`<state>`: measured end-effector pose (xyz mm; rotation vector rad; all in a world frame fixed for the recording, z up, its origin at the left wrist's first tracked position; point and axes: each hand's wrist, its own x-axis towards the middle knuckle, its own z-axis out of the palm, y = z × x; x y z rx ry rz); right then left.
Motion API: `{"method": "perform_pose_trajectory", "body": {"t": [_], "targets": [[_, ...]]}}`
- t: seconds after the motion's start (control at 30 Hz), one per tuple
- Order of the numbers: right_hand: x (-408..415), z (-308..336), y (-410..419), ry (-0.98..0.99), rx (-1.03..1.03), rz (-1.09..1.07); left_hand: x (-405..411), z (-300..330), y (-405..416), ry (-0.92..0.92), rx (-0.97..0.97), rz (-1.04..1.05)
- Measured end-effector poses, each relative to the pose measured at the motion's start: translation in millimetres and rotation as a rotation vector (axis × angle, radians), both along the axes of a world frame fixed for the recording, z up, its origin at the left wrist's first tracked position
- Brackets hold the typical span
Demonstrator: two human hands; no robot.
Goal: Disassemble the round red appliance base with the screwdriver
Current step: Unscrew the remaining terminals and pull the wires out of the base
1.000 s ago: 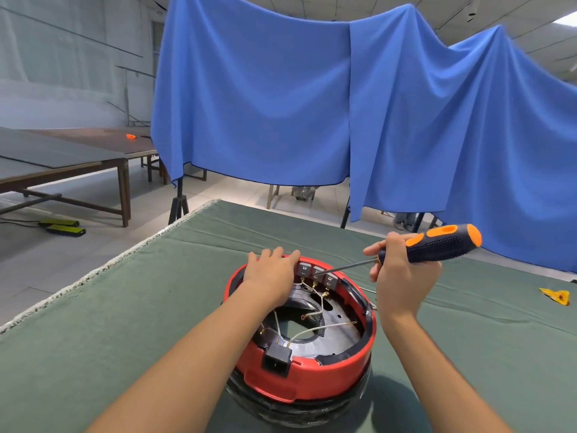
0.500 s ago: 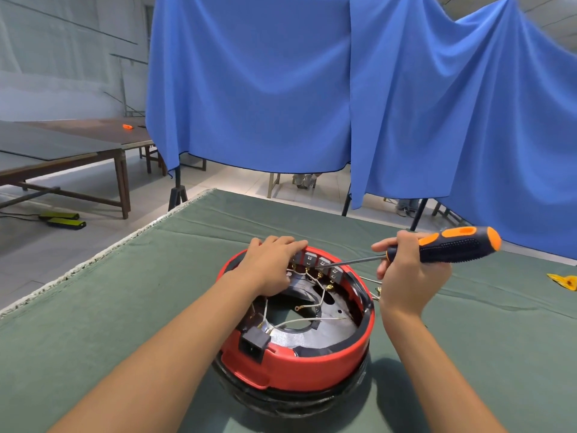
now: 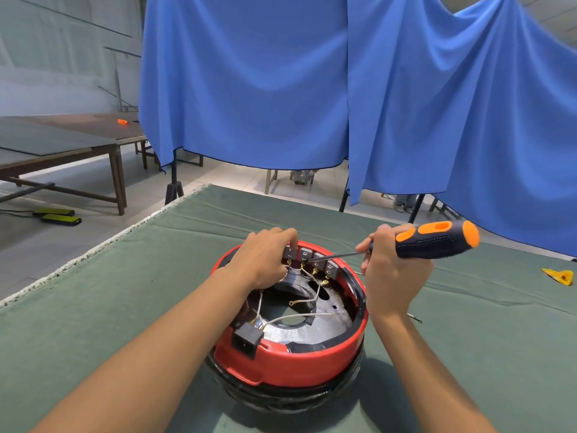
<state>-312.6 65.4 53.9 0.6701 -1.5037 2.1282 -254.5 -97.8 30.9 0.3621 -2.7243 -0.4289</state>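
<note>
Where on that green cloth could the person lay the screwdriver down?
Bare green cloth lies left of the round red appliance base, out to the frayed white edge. More lies on the right, between the right hand and the small yellow scrap. It is crowded inside the base: wires, terminals, left hand and the orange-and-black screwdriver.

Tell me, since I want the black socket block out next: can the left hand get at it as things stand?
Probably yes. The black socket block sits exposed on the near rim of the red base, with nothing covering it. The left hand is busy on the terminals at the far rim and would have to let go first.
</note>
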Motion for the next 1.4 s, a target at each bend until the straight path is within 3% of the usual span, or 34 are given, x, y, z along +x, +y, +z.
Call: {"method": "perform_pose_trajectory", "body": {"t": [0.17, 0.47, 0.77, 0.97, 1.17, 1.4], "targets": [[-6.8, 13.9, -10.8, 0.037, 0.047, -0.011, 1.2, 1.1, 1.3, -0.003, -0.015, 0.0], [-38.4, 41.7, -29.7, -0.143, 0.083, -0.142, 5.6, 3.0, 5.3, -0.073, -0.124, 0.001], [-58.2, 49.5, -33.5, -0.317, 0.106, -0.199, 7.3, 2.5, 5.8, -0.062, -0.112, -0.005], [-35.9, 35.6, -25.7, -0.226, -0.029, -0.141, 6.8, 2.2, 4.3, -0.063, -0.103, -0.011], [-13.9, 16.5, -13.9, -0.014, 0.015, -0.057, 8.2, 3.8, 5.5, -0.082, -0.1, -0.01], [-24.1, 35.1, -21.9, -0.143, -0.009, -0.111, 11.1, 4.8, 7.7, -0.1, -0.104, -0.004]]}}
